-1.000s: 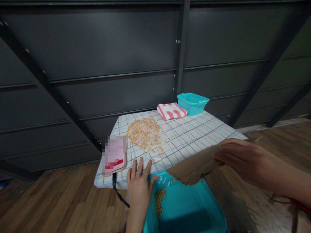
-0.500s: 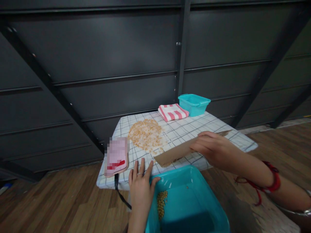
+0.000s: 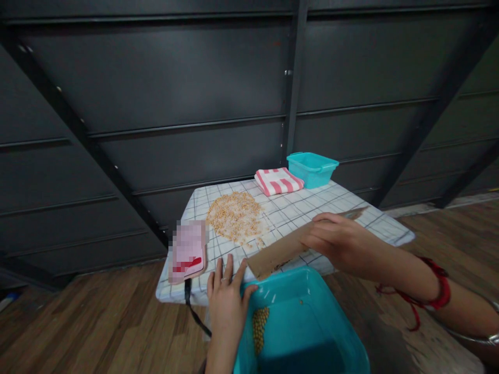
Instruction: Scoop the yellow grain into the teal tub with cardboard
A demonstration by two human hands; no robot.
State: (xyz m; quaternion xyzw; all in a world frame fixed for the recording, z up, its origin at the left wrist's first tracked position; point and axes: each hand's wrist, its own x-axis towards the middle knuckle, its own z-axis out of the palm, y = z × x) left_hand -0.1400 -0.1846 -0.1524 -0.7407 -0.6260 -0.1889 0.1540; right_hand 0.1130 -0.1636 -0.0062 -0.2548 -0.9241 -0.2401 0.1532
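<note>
My left hand [image 3: 227, 304] grips the near-left rim of a large teal tub [image 3: 312, 332], held just below the table's front edge; a small heap of yellow grains [image 3: 260, 327] lies inside it. My right hand [image 3: 338, 243] is closed on a strip of brown cardboard [image 3: 278, 252] that rests edge-down on the checked tablecloth [image 3: 343, 205], close to the front edge. A spread pile of yellow grains [image 3: 236, 214] lies on the cloth behind the cardboard.
A pink phone [image 3: 187, 250] with a black strap lies at the table's front-left corner. A red-and-white striped cloth [image 3: 278, 180] and a small teal tub [image 3: 312, 168] sit at the back. Dark metal panels stand behind; wooden floor surrounds the table.
My right hand carried the cardboard from over the tub up and left onto the tablecloth, setting its edge down near the grain pile. The left hand stayed on the tub rim.
</note>
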